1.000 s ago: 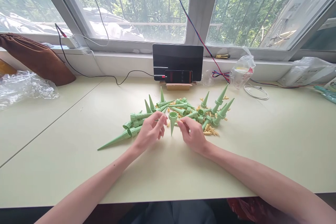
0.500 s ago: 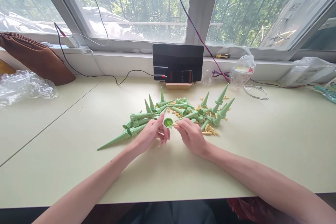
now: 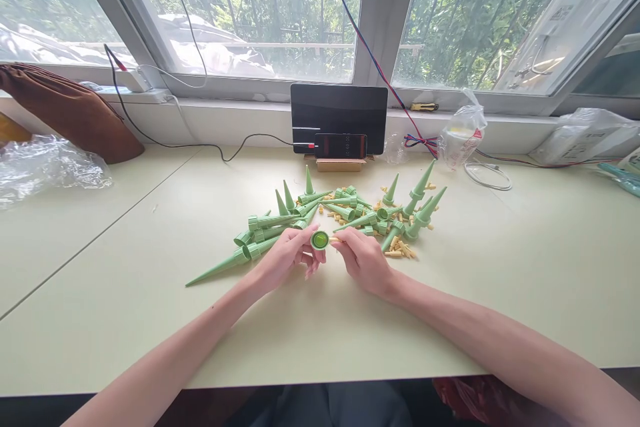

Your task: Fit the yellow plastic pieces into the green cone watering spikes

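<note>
My left hand (image 3: pixel 291 255) is closed on a green plastic spike (image 3: pixel 319 240), whose round open mouth faces up toward me; its pointed end is mostly hidden. My right hand (image 3: pixel 364 257) pinches a small yellowish peg (image 3: pixel 335 239), its end at the side of the spike's rim. Whether the peg touches or enters the spike I cannot tell. Beyond both hands lies a pile of green spikes (image 3: pixel 273 220), some standing point up. Loose yellowish pegs (image 3: pixel 400 250) lie among them at the right.
A black tablet (image 3: pixel 340 110) and a phone (image 3: pixel 345 145) lean on a cardboard stand (image 3: pixel 341 165) behind the pile. A brown pouch (image 3: pixel 95 117) and clear plastic wrap (image 3: pixel 47 170) lie at the left. At the right are a plastic bag (image 3: pixel 463 137) and a coiled white cable (image 3: pixel 487 175).
The left hand has taken hold of the spike, which has tipped so its mouth faces me. The right hand, with the peg, has shifted slightly left and down.
</note>
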`<state>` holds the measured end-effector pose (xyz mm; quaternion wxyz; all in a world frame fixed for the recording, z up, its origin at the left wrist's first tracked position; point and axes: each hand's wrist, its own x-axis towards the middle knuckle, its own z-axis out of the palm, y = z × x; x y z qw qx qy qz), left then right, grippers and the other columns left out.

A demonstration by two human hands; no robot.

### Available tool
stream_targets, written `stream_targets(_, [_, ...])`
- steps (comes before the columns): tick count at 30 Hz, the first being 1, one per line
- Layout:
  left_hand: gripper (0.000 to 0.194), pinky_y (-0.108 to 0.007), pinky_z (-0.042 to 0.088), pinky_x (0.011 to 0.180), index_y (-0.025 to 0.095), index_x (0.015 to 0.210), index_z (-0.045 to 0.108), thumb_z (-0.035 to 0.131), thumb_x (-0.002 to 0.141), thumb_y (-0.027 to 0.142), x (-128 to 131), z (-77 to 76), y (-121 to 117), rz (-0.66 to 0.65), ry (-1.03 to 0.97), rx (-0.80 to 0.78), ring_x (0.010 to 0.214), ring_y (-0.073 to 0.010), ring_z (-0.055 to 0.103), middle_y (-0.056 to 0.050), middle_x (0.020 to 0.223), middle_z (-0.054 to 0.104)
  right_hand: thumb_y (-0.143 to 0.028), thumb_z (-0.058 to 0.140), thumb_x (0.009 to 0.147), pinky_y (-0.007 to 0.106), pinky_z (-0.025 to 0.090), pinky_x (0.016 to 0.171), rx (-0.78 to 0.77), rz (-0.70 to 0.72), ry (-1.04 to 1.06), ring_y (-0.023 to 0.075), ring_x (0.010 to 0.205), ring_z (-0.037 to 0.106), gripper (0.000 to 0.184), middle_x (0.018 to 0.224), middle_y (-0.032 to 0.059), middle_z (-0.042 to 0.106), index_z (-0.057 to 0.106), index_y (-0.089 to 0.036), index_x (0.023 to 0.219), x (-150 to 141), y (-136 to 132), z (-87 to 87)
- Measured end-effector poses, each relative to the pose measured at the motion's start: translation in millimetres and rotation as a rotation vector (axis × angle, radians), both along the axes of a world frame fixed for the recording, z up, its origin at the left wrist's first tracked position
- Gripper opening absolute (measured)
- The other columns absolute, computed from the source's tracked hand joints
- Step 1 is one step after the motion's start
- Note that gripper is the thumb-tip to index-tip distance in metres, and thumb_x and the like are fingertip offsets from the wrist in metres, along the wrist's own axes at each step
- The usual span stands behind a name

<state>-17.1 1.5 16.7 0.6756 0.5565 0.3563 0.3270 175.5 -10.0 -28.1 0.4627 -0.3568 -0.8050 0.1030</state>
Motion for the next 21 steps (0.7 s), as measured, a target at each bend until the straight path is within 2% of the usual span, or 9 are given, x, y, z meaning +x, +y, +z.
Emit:
stream_targets(5, [0.051,-0.025,0.045,0.045,0.01,0.069,0.068,0.051,0.093,0.052,0.8,-0.9,-0.2,0.005,-0.016,0.005,0.053,-0.0127,0.055,-0.008,0.073,0.064,-0.026,0.04,0.103,0.023,0.039,0.057,-0.006,0.025,0.035,0.0121,0.061,0.049,0.023,0.075,0.0026,0.058,0.057,-0.02,0.088,-0.7,0.6,0.2])
stream_targets(12, [0.047,-0.025,0.045,0.045,0.01,0.073,0.066,0.053,0.092,0.051,0.3,-1.6,0.4,-0.013,-0.009,0.02,0.054,-0.0125,0.055,-0.007,0.073,0.061,-0.023,0.041,0.102,0.023,0.042,0.06,-0.014,0.058,0.078,0.0119,0.064,0.055,0.022,0.077,0.0028,0.061,0.057,-0.019,0.087,-1.7,1.2,1.7])
stream_targets(21, [0.039,-0.026,0.045,0.047,0.012,0.085,0.062,0.052,0.093,0.049,-1.7,-3.7,0.2,-0.068,0.006,0.039,0.054,-0.0137,0.055,-0.003,0.064,0.056,-0.024,0.043,0.101,0.023,0.041,0.057,-0.048,0.025,0.095,0.0117,0.06,0.053,0.023,0.071,0.0011,0.06,0.057,-0.019,0.084,-1.4,2.1,0.7])
